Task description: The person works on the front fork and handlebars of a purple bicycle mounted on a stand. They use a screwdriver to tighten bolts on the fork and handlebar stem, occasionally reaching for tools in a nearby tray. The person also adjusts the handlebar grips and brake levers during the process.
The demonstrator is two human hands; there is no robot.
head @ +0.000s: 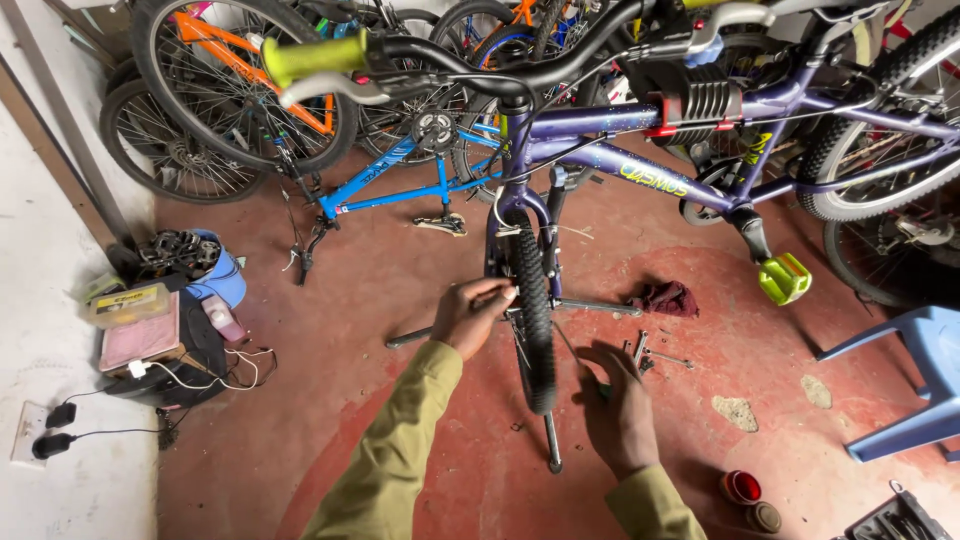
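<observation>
Nearest, two olive sleeves reaching forward over the red-painted floor. Right hand lowered beside the front wheel, fingers half curled and spread, back of the hand to the camera; whether anything sits under the palm, impossible to tell. Left hand raised, fingertips pinched narrow against the knobby tyre's left edge near the hub. Wheel upright between both hands, seated in the purple fork of the purple bicycle, with a thin stand leg below it. Just past the right hand, loose bolts and small tools scattered on the floor, a dark red rag beyond them. Lower right, two small round tins; a blue plastic chair at the right edge. Left, chargers, cables and a blue bucket. Farther back, a blue bike frame and an orange bicycle against the wall.
</observation>
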